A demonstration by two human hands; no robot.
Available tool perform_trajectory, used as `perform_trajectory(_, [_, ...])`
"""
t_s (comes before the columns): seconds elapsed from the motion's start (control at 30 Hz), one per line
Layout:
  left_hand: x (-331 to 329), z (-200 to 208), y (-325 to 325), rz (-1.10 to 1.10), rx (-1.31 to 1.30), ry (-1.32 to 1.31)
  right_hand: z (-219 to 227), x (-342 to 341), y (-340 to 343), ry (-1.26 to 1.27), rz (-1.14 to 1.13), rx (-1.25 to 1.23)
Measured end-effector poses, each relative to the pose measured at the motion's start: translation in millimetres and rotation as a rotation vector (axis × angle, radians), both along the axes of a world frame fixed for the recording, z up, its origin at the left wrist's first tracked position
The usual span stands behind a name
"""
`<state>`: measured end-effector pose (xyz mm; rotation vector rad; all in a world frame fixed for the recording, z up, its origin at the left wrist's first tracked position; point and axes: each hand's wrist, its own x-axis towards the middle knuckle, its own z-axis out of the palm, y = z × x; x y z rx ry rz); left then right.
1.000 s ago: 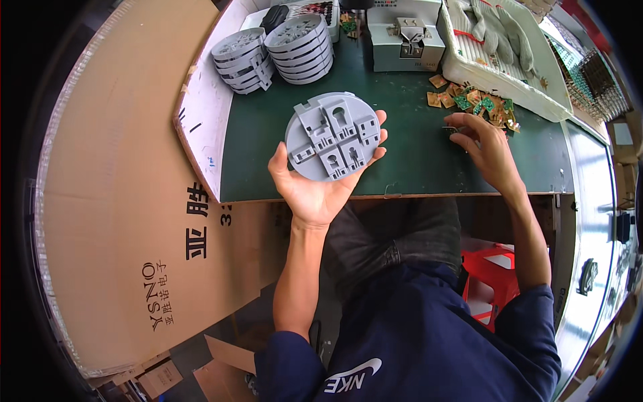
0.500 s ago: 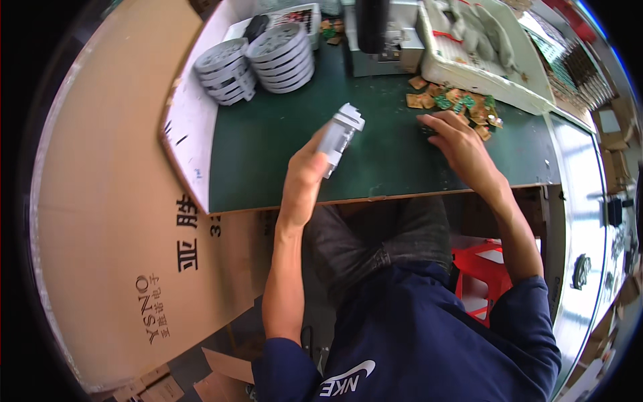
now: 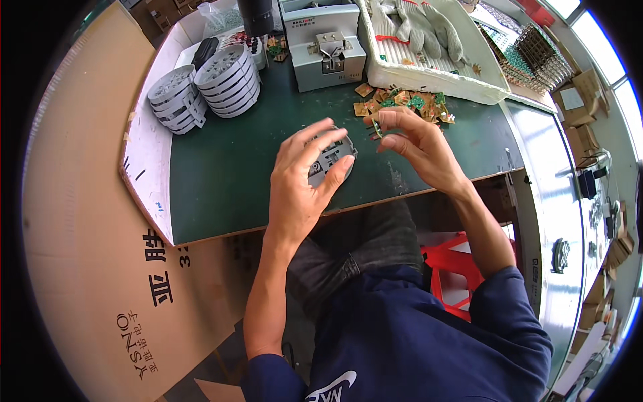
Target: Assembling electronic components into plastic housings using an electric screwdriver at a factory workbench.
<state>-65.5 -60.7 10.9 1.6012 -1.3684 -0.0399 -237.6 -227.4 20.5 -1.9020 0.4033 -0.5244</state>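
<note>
Green bench (image 3: 228, 167): your left hand (image 3: 298, 177) lies over the grey disc (image 3: 329, 158), grip unclear; right hand (image 3: 425, 144), apart, pinches a small piece (image 3: 377, 127).

From where I stand, the person's left forearm (image 3: 271, 288) reaches forward, wrist nearly straight, and the left hand (image 3: 298, 181) shows its back, the fingers (image 3: 320, 145) loosely bent and spread, the left thumb (image 3: 338, 174) well apart from them. The right forearm (image 3: 485, 224) slants forward and inward, and the right hand (image 3: 425, 147) points leftward, its right thumb (image 3: 400, 144) and index finger (image 3: 394, 116) bent toward each other in a pinch. Both hands are near each other but apart.
</note>
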Motion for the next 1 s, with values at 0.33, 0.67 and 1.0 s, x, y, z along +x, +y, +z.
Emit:
perform_trajectory(0.33, [-8, 0, -7, -0.011, -0.199, 0.160, -2, 12, 20, -0.191, 0.141, 0.082])
perform_trajectory(0.67, [-13, 8, 4, -0.039, -0.182, 0.162, -24, 13, 21, -0.313, 0.218, 0.309])
perform_trajectory(1.0, [-13, -10, 1, 0.053, -0.214, 0.107, -25, 17, 27, -0.283, 0.185, 0.399])
